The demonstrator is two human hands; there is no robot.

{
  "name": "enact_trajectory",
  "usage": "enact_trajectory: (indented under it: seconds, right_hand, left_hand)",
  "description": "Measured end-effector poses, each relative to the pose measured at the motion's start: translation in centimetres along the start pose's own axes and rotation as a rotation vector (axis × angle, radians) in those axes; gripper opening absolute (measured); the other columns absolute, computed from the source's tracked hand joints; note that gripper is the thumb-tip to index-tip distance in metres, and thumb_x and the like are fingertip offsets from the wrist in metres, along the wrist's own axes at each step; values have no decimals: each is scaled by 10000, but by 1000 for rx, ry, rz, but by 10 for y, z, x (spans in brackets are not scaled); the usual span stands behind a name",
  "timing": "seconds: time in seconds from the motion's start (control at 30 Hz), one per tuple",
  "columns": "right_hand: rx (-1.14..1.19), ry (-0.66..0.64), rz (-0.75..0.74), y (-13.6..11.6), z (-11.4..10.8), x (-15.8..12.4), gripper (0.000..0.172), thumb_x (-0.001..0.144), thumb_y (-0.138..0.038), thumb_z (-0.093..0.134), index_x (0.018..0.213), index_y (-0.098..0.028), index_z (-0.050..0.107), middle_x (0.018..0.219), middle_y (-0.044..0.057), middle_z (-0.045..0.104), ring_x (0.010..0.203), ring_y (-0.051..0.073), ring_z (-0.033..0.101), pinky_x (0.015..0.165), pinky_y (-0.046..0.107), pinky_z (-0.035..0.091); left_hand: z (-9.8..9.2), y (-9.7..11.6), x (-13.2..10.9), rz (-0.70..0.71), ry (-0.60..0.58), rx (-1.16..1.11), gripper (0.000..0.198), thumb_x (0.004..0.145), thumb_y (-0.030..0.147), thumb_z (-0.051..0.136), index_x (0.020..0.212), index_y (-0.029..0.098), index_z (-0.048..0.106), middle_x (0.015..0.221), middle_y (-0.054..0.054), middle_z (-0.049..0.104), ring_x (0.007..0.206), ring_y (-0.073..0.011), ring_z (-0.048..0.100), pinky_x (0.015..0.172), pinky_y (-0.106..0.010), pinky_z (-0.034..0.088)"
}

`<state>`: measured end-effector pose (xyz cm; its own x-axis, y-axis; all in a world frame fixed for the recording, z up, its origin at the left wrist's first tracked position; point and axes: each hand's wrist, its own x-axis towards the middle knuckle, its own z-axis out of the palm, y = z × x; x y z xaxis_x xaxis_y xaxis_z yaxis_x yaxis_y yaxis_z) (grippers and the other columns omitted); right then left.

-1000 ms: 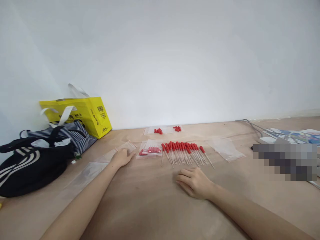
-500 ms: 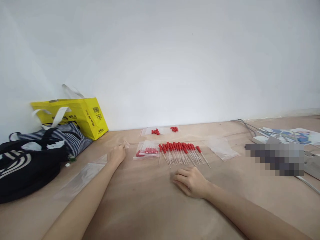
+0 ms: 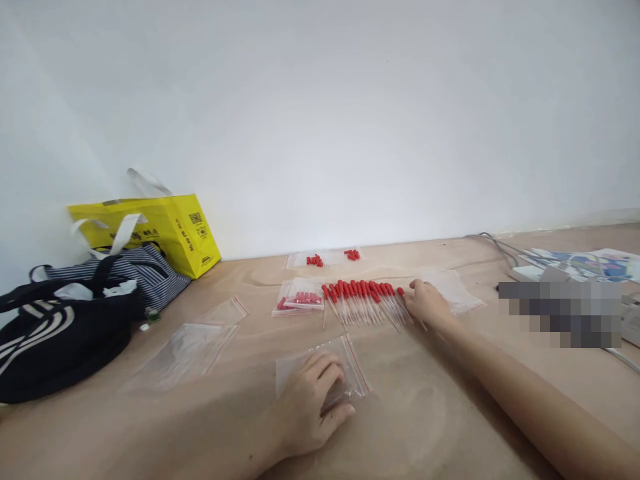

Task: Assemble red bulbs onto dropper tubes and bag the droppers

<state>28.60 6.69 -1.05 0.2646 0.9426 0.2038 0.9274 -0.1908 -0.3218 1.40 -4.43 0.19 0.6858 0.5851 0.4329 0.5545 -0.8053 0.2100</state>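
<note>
My left hand (image 3: 315, 400) lies on a clear zip-lock bag (image 3: 356, 367) at the near middle of the table, fingers curled over it and thumb stretched toward the right. Beyond it, several droppers (image 3: 357, 303) with red bulbs and thin clear stems form a row, bulbs toward the wall. At the row's right end my right hand (image 3: 425, 303) is beside the last dropper (image 3: 401, 291), its fingers slightly apart near the red bulb. Part of that dropper's stem is hidden behind the hand.
Left of the row are small bags with red bulbs (image 3: 305, 297); another bag with red bulbs (image 3: 315, 261) lies by the wall. Bags (image 3: 187, 347) lie left, one (image 3: 463, 297) right. A yellow bag (image 3: 195, 233) and black bag (image 3: 65, 340) stand left; cables (image 3: 500, 247) right.
My left hand has come from the far left to the near middle with a zip-lock bag. My right hand has moved forward and right to the end of the dropper row.
</note>
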Motion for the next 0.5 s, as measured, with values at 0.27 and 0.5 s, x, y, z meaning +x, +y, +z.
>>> enact_trajectory:
  seconds: [0.27,0.5]
  right_hand:
    - [14,-106,34,4,12,12,259,769,-161,408,971,-44,519,874,208,594,841,270,580,659,312,407]
    - [156,-60,-91,4,-14,-3,493,781,-116,344,1243,20,236,842,168,590,810,226,576,682,292,420]
  left_hand:
    - [-17,-12,-5,-279,-387,-56,616,793,494,434,1306,191,276,1388,-112,252,1264,-292,204,1002,-513,222]
    - [-9,-6,0,-199,-443,-101,611,822,492,379,1334,196,222,1413,-87,178,1283,-251,159,1032,-483,188]
